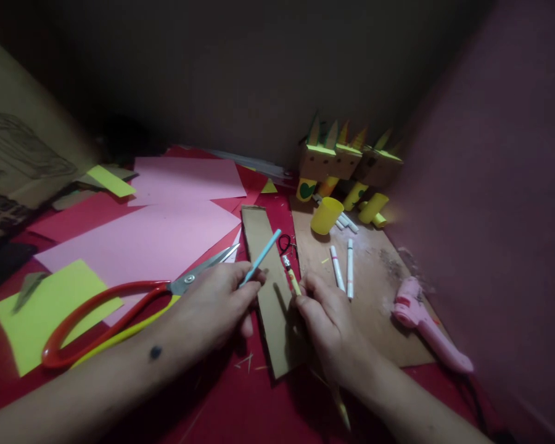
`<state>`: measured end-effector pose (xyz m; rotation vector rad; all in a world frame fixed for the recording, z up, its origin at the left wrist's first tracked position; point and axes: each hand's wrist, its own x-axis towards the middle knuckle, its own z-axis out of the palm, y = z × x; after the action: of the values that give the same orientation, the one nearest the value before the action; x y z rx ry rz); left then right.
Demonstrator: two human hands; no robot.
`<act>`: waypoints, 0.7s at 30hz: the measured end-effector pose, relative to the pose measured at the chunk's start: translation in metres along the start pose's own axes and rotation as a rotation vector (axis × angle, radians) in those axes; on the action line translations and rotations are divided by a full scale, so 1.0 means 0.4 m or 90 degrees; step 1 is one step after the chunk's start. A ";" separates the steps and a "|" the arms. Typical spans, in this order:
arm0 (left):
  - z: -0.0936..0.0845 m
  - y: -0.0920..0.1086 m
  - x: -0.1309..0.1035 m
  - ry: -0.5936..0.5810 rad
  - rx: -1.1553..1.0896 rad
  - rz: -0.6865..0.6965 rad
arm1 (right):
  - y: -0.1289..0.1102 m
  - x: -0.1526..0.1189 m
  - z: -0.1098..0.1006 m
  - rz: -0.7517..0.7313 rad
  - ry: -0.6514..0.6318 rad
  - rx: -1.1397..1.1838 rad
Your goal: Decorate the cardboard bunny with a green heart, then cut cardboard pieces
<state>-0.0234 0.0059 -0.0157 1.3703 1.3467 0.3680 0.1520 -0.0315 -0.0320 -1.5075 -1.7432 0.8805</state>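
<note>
My left hand [231, 296] is closed on a slim light blue stick [264, 253], its upper end pointing away to the right; its exact kind is unclear. Between the fingertips of my right hand [326, 314] is a yellow pencil [295, 282] with a pale end cap pointing away from me. Below that hand, a thin pointed yellowish piece [343, 412] shows; whether it belongs to the pencil is unclear. Under both hands lies a long cardboard strip [271, 320]. Large scissors [106, 296] with red and yellow handles lie beside my left hand, blades partly open.
Pink sheets [166, 231] and yellow paper [50, 308] cover the left side. On a cardboard board [374, 333] at right are markers [350, 268], a yellow paper tube [326, 216] and a pink glue gun [425, 320]. Cardboard figures [319, 163] stand behind.
</note>
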 end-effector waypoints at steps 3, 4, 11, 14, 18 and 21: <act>0.013 -0.007 -0.020 -0.047 0.014 0.009 | 0.006 -0.018 -0.004 0.021 -0.032 0.066; 0.018 -0.016 -0.027 -0.054 0.019 0.018 | 0.006 -0.024 -0.006 0.026 -0.043 0.080; 0.066 -0.065 -0.095 -0.132 -0.079 -0.088 | -0.015 -0.082 -0.020 0.034 -0.093 0.031; 0.072 -0.064 -0.122 -0.240 -0.119 -0.192 | -0.023 -0.107 -0.022 0.035 -0.092 -0.041; 0.038 -0.050 -0.126 -0.230 -0.148 -0.139 | -0.023 -0.113 -0.019 0.034 -0.072 -0.127; -0.004 -0.027 -0.091 -0.038 -0.099 0.016 | -0.021 -0.095 -0.013 0.024 -0.068 -0.203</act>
<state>-0.0409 -0.0267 -0.0076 1.2607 1.2279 0.4364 0.1563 -0.0698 -0.0241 -1.7273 -2.0129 0.7381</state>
